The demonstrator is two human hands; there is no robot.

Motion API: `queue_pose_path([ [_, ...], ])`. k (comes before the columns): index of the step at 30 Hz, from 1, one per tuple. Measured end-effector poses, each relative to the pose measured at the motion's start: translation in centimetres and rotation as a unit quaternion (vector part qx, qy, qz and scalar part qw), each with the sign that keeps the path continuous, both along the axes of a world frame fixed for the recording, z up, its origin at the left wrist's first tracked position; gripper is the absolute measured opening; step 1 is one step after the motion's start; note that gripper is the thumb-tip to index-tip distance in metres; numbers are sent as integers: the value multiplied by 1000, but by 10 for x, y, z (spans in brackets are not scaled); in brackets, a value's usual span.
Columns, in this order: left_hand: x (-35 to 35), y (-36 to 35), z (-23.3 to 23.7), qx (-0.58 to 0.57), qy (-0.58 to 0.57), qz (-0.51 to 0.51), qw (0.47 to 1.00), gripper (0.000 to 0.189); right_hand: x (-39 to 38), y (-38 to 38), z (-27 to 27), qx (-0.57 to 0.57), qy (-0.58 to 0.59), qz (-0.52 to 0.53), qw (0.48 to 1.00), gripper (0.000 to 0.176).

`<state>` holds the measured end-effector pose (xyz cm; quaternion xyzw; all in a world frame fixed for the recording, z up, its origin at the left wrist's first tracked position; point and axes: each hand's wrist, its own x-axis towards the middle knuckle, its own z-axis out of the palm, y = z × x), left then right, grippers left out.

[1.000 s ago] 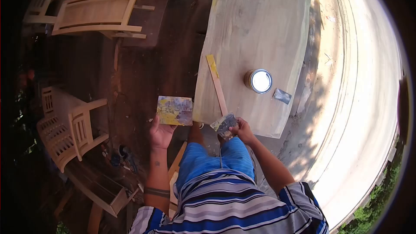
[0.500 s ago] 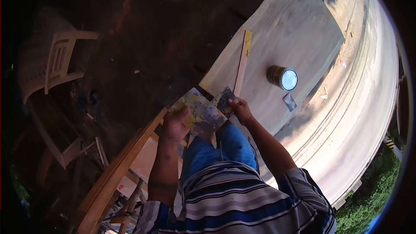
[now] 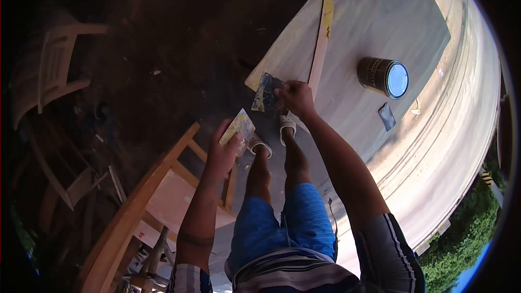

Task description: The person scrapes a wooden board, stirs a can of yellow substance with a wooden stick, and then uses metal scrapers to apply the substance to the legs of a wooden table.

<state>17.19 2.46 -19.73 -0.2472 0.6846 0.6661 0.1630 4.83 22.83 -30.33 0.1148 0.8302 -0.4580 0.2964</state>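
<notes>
The scraper point(image 3: 265, 93) has moved apart from the smeared board point(image 3: 240, 126) since the earlier frame. The worktop point(image 3: 380, 11) carries the wooden strip point(image 3: 321, 43), can point(image 3: 374, 75) and grey piece point(image 3: 387, 116). Your left fingers point(image 3: 235, 141) grip the board; your right fingers point(image 3: 290, 89) grip the scraper near the worktop's corner

I can read no text: the lettering on the can point(image 3: 376, 75), atop the board point(image 3: 363, 27), is too blurred.

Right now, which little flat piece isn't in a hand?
The blue-grey piece on the board, beside the can; the left hand and right hand each hold another.
</notes>
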Motion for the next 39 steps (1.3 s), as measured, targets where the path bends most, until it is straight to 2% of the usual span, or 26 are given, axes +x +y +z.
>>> queue_pose_path([
  [1,-11,4,-7,-155,37,-112,981,44,0,-4,7,26,27,-10,999,34],
  [2,-23,13,-8,-255,100,-149,950,44,-3,-6,10,36,39,-10,999,35],
  [5,-46,30,-30,-428,157,-256,853,37,0,-9,11,60,61,-6,996,36],
  [8,-65,53,-48,-561,177,-307,748,34,-2,-10,9,70,65,7,995,37],
  [14,-72,75,-76,-615,84,-310,720,36,-7,-9,8,56,42,25,997,33],
  [17,-84,77,-73,-622,103,-297,717,37,-6,-8,5,32,47,21,998,30],
  [23,-84,83,-68,-593,8,-328,736,36,-7,-9,7,37,84,23,996,28],
  [26,-102,82,-72,-607,68,-302,732,35,-2,-7,5,24,80,22,996,27],
  [28,-91,81,-74,-602,44,-315,732,35,-4,-7,10,17,35,18,999,27],
  [32,-86,82,-72,-594,30,-314,740,34,-5,-7,8,18,68,12,997,27],
  [35,-108,81,-66,-593,40,-310,742,34,-1,-5,8,9,64,5,998,27],
  [39,-92,78,-72,-595,41,-312,739,33,-6,-7,10,23,80,5,997,27],
])
